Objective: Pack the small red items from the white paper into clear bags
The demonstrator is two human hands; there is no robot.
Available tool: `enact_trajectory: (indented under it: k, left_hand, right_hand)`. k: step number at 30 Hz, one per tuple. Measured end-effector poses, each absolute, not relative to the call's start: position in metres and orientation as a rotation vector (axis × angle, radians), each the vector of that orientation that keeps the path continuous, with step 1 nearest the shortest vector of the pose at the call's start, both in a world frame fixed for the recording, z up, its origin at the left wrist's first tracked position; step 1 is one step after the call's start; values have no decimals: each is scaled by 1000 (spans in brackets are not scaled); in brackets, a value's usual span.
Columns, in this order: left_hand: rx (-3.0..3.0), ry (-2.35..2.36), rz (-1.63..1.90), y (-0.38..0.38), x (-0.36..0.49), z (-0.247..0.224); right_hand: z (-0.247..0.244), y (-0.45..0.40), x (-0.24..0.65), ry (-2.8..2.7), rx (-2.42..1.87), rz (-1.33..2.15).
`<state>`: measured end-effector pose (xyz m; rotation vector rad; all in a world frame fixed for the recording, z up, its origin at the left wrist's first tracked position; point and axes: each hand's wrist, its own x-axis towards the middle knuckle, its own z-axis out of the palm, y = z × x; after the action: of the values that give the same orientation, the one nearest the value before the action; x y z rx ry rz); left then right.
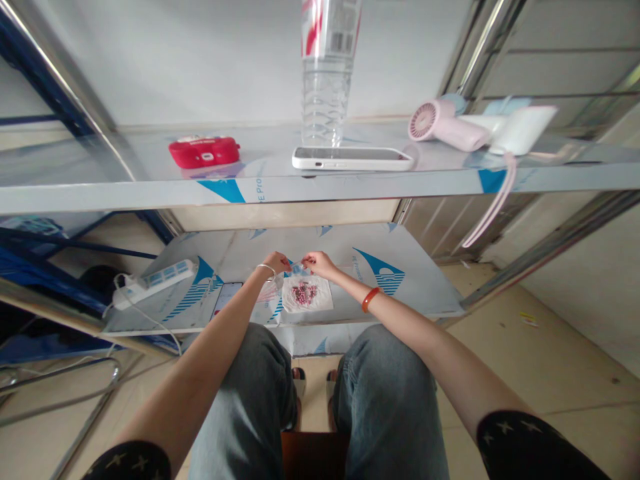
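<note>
Both hands are held close together over the lower shelf. My left hand (277, 262) has its fingers pinched, with a pale bangle on its wrist. Facing it, my right hand (319, 263) is pinched too, and an orange-red bangle circles that forearm. Whatever lies between the fingertips looks thin and clear and is too small to make out. Just below the hands, a white sheet (326, 298), perhaps tissue or cloth, lies flat. A heap of small dark red and pink beads (304, 293) rests on it. A phone (229, 297) lies left of the sheet, partly behind my left forearm.
A white power strip (165, 277) with a cable sits at the left of the lower shelf (430, 287). On the upper shelf are a red case (205, 153), a clear bottle (326, 93), a white-cased phone (353, 160) and a pink handheld fan (450, 127) with a hanging strap (495, 207).
</note>
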<state>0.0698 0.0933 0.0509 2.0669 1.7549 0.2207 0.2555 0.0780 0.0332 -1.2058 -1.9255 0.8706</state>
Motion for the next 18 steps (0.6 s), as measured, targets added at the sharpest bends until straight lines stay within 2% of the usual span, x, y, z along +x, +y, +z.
enact_trajectory:
  k: [8,13,18]
  left_hand:
    - [1866,1707,358,90,71,54]
    - [1713,1685,499,81,77,66]
    - [1684,1755,472,76,79,75]
  right_hand:
    - [25,84,257,-1888,-1238,819]
    - [20,88,261,-1777,-1229,900]
    - [20,88,262,-1748,-1168,1020]
